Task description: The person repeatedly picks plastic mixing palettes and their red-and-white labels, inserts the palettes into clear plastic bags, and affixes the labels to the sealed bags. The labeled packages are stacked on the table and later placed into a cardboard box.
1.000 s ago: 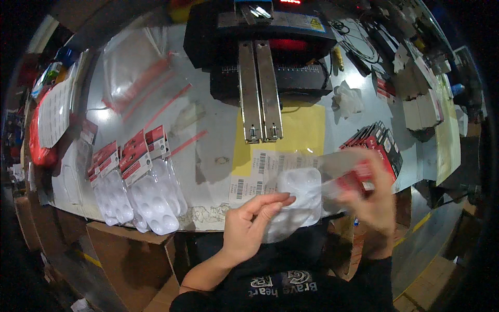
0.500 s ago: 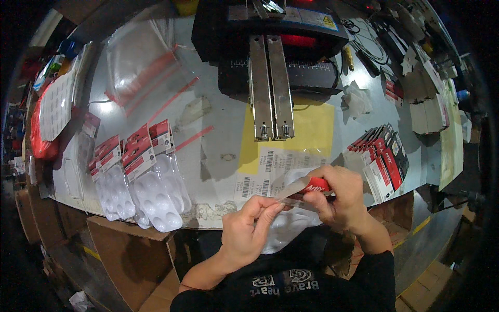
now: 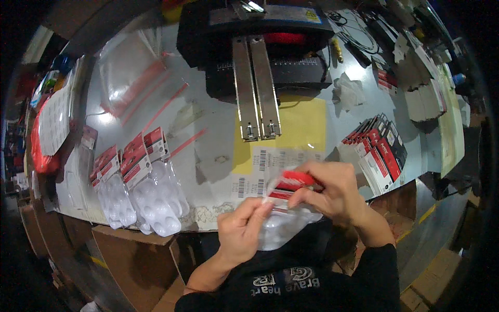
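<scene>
White palette (image 3: 278,231), round wells, sits under both hands at the near edge of the bench (image 3: 213,179), apparently inside a clear bag (image 3: 271,194). Left hand (image 3: 239,231): grip narrow, thumb and forefinger pinched on the bag near its mouth. Right hand (image 3: 332,190): grip closed on a red-and-white card (image 3: 294,180), thumb below, fingers above; card looks curled, blurred. Can't tell how much of it is inside the bag.

Handling, judged: palette looks light, thin molded plastic, fairly stiff, smooth, likely slippery in film; rim is the best hold. Bag is limp, slick, easily creased; pinch one lip close to the opening. Card looks springy, could kink if squeezed hard; hold near the fold, flat between thumb and fingers.

Around: bagged palettes with cards (image 3: 156,205) overlap on the left, card stack (image 3: 384,153) fans out on the right, barcode label sheet (image 3: 246,188) lies just beyond the hands.
</scene>
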Action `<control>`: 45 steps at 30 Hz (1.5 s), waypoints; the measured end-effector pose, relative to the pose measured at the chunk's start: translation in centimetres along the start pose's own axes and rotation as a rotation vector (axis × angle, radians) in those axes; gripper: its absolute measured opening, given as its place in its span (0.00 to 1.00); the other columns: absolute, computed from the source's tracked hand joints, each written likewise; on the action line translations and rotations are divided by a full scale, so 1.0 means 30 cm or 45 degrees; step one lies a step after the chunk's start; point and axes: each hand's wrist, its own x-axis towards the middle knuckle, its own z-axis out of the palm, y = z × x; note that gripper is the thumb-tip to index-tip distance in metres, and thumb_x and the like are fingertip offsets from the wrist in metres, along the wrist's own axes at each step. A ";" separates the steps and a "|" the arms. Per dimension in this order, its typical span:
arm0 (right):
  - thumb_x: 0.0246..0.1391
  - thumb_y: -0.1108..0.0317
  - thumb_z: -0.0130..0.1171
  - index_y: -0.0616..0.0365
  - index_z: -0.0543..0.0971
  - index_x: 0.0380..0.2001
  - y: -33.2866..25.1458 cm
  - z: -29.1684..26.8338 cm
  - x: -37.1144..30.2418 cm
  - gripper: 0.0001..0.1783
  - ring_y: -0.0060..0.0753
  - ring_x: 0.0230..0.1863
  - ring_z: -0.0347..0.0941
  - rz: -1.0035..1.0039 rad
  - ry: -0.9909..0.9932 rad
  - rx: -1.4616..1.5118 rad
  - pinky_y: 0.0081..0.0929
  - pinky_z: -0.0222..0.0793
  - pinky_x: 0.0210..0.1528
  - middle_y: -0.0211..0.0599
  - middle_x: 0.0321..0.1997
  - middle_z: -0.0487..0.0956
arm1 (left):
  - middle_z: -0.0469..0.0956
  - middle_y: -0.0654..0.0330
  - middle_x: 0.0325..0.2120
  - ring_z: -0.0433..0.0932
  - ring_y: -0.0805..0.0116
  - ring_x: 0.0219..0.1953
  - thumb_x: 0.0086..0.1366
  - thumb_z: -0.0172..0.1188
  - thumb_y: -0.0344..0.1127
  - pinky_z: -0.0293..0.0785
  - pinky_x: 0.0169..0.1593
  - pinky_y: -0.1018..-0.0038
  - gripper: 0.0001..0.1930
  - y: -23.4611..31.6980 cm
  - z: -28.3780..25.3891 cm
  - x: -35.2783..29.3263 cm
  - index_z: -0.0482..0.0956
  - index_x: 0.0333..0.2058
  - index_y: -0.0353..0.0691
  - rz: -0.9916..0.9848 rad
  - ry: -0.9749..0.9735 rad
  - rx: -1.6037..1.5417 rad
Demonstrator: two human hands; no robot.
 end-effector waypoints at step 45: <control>0.53 0.67 0.56 0.69 0.75 0.38 0.049 0.042 0.049 0.15 0.30 0.26 0.76 0.781 0.171 0.477 0.24 0.71 0.28 0.39 0.29 0.78 | 0.71 0.60 0.21 0.64 0.71 0.25 0.66 0.47 0.37 0.63 0.32 0.72 0.13 -0.250 -0.068 0.228 0.69 0.27 0.35 -0.027 0.267 0.154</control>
